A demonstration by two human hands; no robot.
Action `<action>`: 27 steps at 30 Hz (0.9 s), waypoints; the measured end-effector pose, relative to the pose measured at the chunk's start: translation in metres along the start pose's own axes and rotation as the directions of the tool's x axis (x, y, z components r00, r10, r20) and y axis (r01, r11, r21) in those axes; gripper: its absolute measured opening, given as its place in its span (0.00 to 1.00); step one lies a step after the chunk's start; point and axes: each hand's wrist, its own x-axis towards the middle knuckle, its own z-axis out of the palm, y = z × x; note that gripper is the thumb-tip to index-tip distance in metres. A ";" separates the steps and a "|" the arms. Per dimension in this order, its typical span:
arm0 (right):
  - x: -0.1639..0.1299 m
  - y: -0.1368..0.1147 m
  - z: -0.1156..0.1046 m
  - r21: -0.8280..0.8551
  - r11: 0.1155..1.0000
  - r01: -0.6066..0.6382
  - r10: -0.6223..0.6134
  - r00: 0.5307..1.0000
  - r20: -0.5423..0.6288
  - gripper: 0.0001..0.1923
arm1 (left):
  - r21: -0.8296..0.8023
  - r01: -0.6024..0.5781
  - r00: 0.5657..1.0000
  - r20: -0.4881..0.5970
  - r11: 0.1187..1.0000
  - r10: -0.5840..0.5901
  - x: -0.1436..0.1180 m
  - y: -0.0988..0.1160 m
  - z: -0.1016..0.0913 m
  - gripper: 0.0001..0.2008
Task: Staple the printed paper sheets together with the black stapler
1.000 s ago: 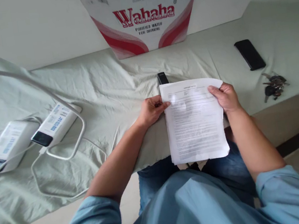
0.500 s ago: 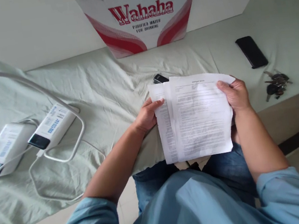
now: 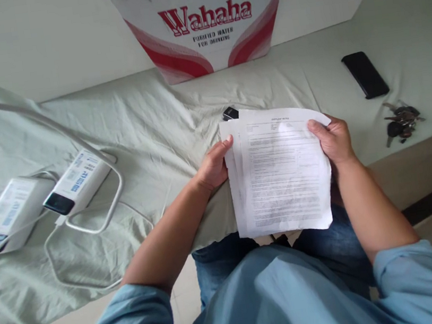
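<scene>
I hold a small stack of printed sheets [image 3: 282, 174] over the near edge of a cloth-covered surface [image 3: 154, 122]. My left hand [image 3: 213, 166] grips the stack's left edge, thumb on top, where a lower sheet [image 3: 235, 180] sticks out a little to the left. My right hand [image 3: 333, 140] pinches the top right corner. A small black device [image 3: 229, 113] lies on the cloth just behind the paper's top left corner, partly hidden by it.
A Wahaha water carton [image 3: 204, 24] stands at the back against the wall. Two white power banks [image 3: 78, 181] [image 3: 6, 213] with looping white cables [image 3: 88, 223] lie at the left. A black phone [image 3: 365, 74] and a key bunch [image 3: 400, 122] lie at the right.
The single neat stack fanned apart, a lower sheet sliding out to the left; now the sheets have drawn closer together again. My hands stayed at the paper's edges.
</scene>
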 end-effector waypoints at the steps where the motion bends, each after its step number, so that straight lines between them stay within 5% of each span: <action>1: 0.000 0.000 0.001 -0.008 1.000 0.005 -0.005 1.000 0.008 0.23 | 0.013 -0.002 1.000 -0.008 1.000 0.002 0.000 -0.001 0.000 0.28; 8: 0.008 0.014 -0.014 -0.218 0.970 0.111 -0.132 0.988 -0.084 0.21 | 0.017 -0.016 0.999 -0.051 1.000 0.017 0.003 -0.006 -0.004 0.24; 13: 0.016 0.017 -0.025 -0.063 0.991 0.115 -0.126 0.970 -0.208 0.20 | -0.011 -0.019 0.999 -0.033 1.000 0.019 0.004 -0.004 -0.005 0.23; 27: -0.001 0.011 0.001 -0.063 0.995 0.079 -0.086 0.988 -0.126 0.22 | 0.009 -0.019 0.999 -0.050 1.000 0.019 0.001 -0.006 0.002 0.26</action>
